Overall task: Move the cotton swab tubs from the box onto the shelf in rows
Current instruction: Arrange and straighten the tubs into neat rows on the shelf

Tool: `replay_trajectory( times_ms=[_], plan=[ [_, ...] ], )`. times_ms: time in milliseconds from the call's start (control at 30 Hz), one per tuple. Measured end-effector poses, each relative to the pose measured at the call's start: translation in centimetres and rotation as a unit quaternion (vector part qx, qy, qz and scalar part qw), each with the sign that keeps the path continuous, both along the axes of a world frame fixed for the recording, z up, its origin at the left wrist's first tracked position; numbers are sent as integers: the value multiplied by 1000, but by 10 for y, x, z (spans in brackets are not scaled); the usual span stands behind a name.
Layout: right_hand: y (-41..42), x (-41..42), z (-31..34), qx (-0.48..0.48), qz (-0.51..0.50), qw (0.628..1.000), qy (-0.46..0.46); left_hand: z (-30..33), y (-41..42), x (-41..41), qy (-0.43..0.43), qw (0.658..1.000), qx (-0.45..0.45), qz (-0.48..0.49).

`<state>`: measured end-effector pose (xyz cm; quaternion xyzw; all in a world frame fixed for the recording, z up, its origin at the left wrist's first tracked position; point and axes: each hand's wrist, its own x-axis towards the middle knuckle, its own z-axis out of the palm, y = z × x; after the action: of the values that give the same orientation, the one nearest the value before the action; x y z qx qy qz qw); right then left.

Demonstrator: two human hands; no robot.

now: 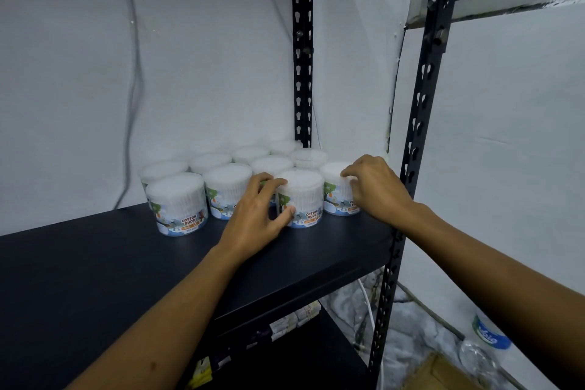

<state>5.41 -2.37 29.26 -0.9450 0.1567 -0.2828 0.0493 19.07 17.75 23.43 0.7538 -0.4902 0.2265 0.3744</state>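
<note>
A person's left hand (256,218) grips a cotton bud tub (300,198) standing upright on a dark shelf (95,263), its fingers (272,183) curled round the tub's left side and the thumb pressed low against the printed label. The right hand (376,187) holds the neighbouring tub (335,190) at the right end of the front row, fingertips pinching its rim. Eleven clear, white-lidded tubs can be counted, all upright with lids facing up, set in rows running from the front left toward the back right corner of the shelf, beside a black slotted upright (303,47); the farthest are blurred. Readable labels face the camera. Below the shelf, small cartons (297,320) sit on a lower level, and a plastic bottle (487,339) lies near a cardboard box (443,374) on the floor.
</note>
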Motion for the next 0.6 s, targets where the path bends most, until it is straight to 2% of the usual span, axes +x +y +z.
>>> replay_trajectory(
  times_ms=[267,400,500,600],
  plan=[
    [7,-2,-7,166,-31,985,-23,1,1,-4,11,1000,7,7],
    [5,1,-21,238,-8,970,-56,2,1,-5,15,1000,8,10],
    [12,-2,-30,237,-15,969,-74,2,4,-7,23,1000,8,17],
    [25,-8,-42,152,-3,981,-118,1,9,-7,19,1000,7,13]
  ],
)
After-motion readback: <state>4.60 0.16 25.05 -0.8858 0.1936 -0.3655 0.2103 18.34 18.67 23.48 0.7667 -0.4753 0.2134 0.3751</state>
